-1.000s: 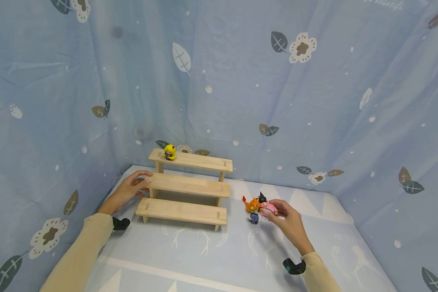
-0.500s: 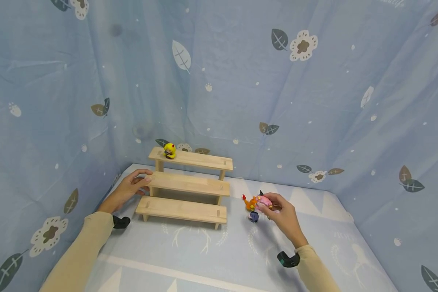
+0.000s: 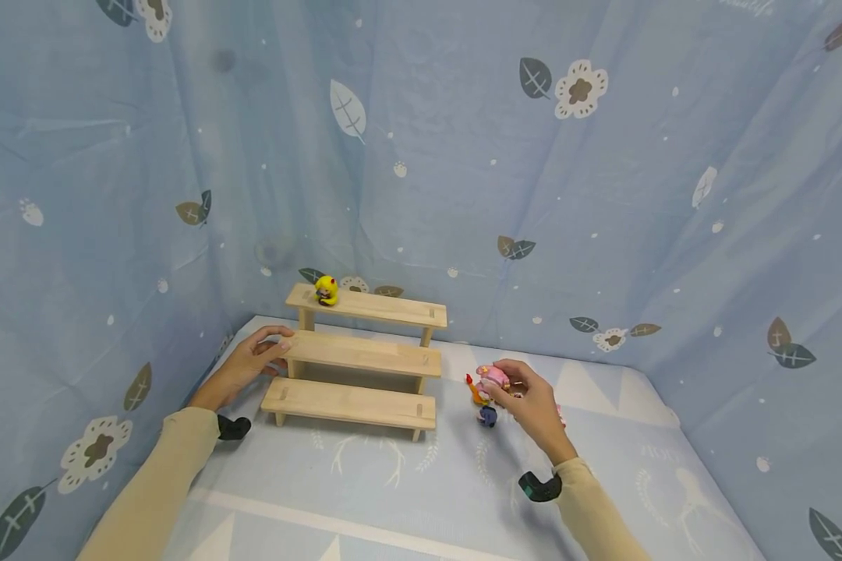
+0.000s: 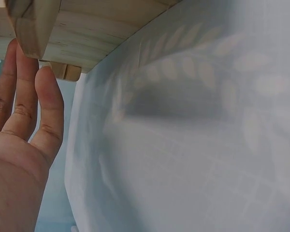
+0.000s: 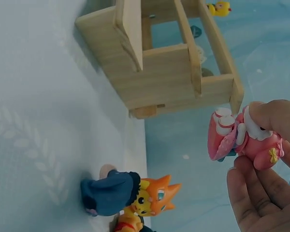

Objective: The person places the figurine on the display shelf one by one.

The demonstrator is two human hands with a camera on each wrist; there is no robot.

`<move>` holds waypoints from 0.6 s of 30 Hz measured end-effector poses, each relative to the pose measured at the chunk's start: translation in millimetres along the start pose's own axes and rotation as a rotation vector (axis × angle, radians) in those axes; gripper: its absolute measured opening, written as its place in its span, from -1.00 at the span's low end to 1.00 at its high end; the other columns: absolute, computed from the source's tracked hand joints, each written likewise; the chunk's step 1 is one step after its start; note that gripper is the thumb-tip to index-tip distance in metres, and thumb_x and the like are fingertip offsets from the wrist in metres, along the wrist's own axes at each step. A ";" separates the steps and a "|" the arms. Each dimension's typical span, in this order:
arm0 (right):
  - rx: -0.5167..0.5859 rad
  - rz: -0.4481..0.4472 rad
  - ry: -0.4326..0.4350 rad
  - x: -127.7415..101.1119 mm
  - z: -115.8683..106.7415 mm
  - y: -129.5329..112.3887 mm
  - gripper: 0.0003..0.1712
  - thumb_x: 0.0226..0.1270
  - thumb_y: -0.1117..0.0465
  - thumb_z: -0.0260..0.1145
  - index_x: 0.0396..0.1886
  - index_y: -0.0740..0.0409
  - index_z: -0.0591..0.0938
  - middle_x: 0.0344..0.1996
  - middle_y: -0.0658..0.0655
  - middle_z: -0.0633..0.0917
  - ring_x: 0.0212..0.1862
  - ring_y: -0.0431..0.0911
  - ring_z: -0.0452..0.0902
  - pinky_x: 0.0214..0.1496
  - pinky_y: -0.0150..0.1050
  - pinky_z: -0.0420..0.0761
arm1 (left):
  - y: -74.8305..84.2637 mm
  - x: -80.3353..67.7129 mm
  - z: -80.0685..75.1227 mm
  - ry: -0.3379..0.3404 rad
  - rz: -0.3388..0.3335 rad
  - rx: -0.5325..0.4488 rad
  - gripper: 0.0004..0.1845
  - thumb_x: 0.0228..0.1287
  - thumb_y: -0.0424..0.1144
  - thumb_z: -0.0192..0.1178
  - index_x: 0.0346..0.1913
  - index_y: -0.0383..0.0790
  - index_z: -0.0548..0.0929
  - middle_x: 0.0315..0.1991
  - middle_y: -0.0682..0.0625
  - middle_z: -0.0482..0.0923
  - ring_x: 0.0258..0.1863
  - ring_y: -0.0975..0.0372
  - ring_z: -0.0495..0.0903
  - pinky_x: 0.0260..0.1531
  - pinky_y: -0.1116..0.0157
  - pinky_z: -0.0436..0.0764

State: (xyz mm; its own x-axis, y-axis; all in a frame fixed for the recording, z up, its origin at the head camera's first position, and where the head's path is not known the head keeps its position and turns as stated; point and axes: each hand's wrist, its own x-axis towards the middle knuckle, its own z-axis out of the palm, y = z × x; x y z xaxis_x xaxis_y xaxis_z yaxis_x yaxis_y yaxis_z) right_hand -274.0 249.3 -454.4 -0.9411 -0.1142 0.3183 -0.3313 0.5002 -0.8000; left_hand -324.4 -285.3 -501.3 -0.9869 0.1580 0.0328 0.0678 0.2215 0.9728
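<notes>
My right hand [image 3: 526, 393] pinches a small pink figurine [image 3: 494, 378] [image 5: 241, 137], lifted above the blue cloth to the right of a three-step wooden shelf [image 3: 362, 357] [image 5: 164, 72]. Below it stand an orange figurine [image 3: 477, 392] [image 5: 152, 195] and a blue one [image 3: 488, 418] [image 5: 106, 193]. A yellow figurine [image 3: 326, 291] [image 5: 218, 7] sits on the top step at its left end. My left hand [image 3: 249, 362] [image 4: 19, 145] rests with straight fingers against the left end of the middle step [image 4: 77, 29].
Blue cloth with leaf and flower print [image 3: 463, 156] hangs as walls behind and on both sides. A matching blue cloth [image 3: 428, 483] covers the surface. Black wrist mounts [image 3: 539, 486] sit on both sleeves.
My right hand has lifted the pink figurine off the cloth and moved it up and left, away from the orange and blue figurines. The left hand has stayed on the shelf.
</notes>
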 end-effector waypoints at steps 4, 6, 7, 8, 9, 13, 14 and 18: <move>-0.014 -0.028 0.016 4.7 4.5 -2.5 -0.48 0.25 -0.07 0.57 0.16 -0.09 0.66 -0.01 -0.04 0.70 -0.01 -0.11 0.62 0.00 -0.12 0.70 | -3.5 1.7 -0.2 0.007 0.002 -0.001 -0.40 0.53 0.10 0.19 0.46 -0.07 0.37 0.03 -0.18 0.59 0.06 -0.32 0.56 -0.11 0.08 0.69; -0.021 -0.034 0.017 6.4 7.1 -3.9 -0.47 0.25 -0.08 0.56 0.17 -0.07 0.65 -0.02 -0.04 0.70 -0.01 -0.11 0.62 0.04 -0.03 0.69 | -4.2 1.8 -0.6 0.007 0.007 0.001 -0.40 0.53 0.10 0.19 0.46 -0.06 0.37 0.03 -0.19 0.59 0.05 -0.30 0.57 -0.12 0.08 0.69; -0.020 -0.033 0.016 7.0 8.3 -4.5 -0.47 0.25 -0.08 0.56 0.17 -0.06 0.66 -0.02 -0.03 0.71 -0.02 -0.11 0.63 0.05 -0.01 0.69 | -4.3 1.8 -0.5 0.008 0.007 0.003 -0.40 0.53 0.11 0.19 0.46 -0.06 0.37 0.04 -0.19 0.58 0.05 -0.29 0.58 -0.12 0.08 0.69; -0.019 -0.033 0.013 7.6 9.4 -5.1 -0.46 0.26 -0.08 0.56 0.17 -0.06 0.65 -0.02 -0.03 0.70 -0.02 -0.11 0.63 0.04 0.00 0.69 | -4.5 2.0 -0.6 0.008 0.008 0.004 -0.40 0.53 0.11 0.19 0.47 -0.05 0.37 0.04 -0.19 0.58 0.04 -0.28 0.59 -0.12 0.08 0.69; -0.016 -0.027 0.012 8.2 10.4 -5.5 -0.47 0.26 -0.09 0.56 0.17 -0.07 0.66 -0.03 -0.03 0.71 -0.03 -0.11 0.64 0.04 -0.02 0.70 | -4.6 2.1 -0.6 0.007 0.008 0.006 -0.40 0.53 0.11 0.19 0.47 -0.05 0.36 0.05 -0.20 0.58 0.04 -0.26 0.59 -0.11 0.07 0.69; -0.010 -0.023 0.000 10.8 14.0 -7.4 -0.47 0.27 -0.09 0.55 0.18 -0.11 0.65 -0.02 -0.04 0.71 -0.03 -0.10 0.65 0.00 -0.15 0.71 | -1.0 0.5 0.3 0.005 -0.002 0.010 -0.41 0.54 0.09 0.17 0.47 -0.07 0.36 0.08 -0.21 0.57 0.04 -0.24 0.60 -0.08 0.04 0.68; -0.011 -0.023 -0.002 11.7 15.0 -7.8 -0.47 0.27 -0.10 0.55 0.19 -0.12 0.65 -0.02 -0.04 0.71 -0.04 -0.10 0.65 -0.01 -0.15 0.70 | 1.4 -0.7 0.7 0.003 -0.004 0.009 -0.41 0.55 0.08 0.17 0.47 -0.09 0.35 0.08 -0.22 0.56 0.04 -0.24 0.59 -0.07 0.02 0.68; -0.007 -0.039 0.003 16.0 19.3 -9.1 -0.48 0.26 -0.09 0.55 0.18 -0.14 0.65 -0.06 -0.04 0.72 -0.07 -0.10 0.65 -0.01 -0.07 0.70 | 15.5 -7.9 3.1 -0.003 -0.006 0.007 -0.42 0.56 0.05 0.17 0.46 -0.14 0.36 0.05 -0.25 0.57 0.05 -0.31 0.57 -0.03 -0.06 0.66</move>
State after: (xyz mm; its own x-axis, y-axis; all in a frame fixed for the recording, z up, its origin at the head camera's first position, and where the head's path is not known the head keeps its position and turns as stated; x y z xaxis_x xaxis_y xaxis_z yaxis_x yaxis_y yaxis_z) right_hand -287.4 226.4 -451.9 -0.9272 -0.1312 0.3508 -0.3673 0.5017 -0.7832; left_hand -315.1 -280.1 -487.1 -0.9869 0.1592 0.0260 0.0626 0.2294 0.9713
